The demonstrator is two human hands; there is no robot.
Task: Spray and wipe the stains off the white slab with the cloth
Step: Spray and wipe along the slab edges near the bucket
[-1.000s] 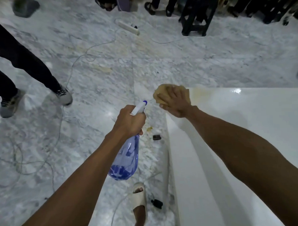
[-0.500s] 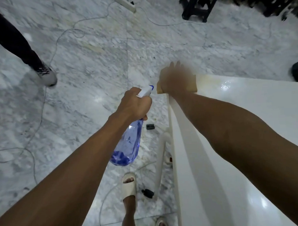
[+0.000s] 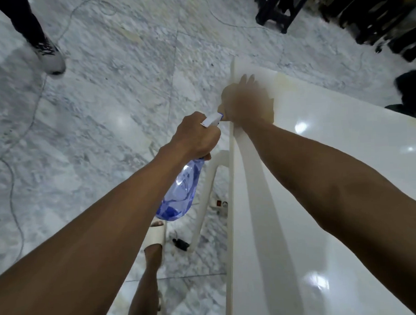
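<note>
The white slab (image 3: 325, 181) fills the right side, its left edge running down the middle of the view. A yellowish stain (image 3: 285, 82) marks its far corner. My right hand (image 3: 244, 102), blurred by motion, presses flat on the tan cloth (image 3: 269, 108) at the slab's far left edge; the hand covers most of the cloth. My left hand (image 3: 194, 136) grips the neck of the blue see-through spray bottle (image 3: 182, 193), held over the floor just left of the slab. The white nozzle points towards the cloth and almost touches my right wrist.
Grey marble floor lies left and beyond, with thin cables (image 3: 13, 178) trailing across it. Another person's shoe (image 3: 49, 56) stands top left and black stool legs (image 3: 277, 12) top right. Under the slab's edge are a white plastic leg (image 3: 207, 195), a power strip (image 3: 221, 205) and my sandalled foot (image 3: 155, 237).
My right hand has slid the cloth along the slab's far corner, now blurred in motion. My left hand still holds the bottle, its nozzle closer to my right wrist. The view has tilted down.
</note>
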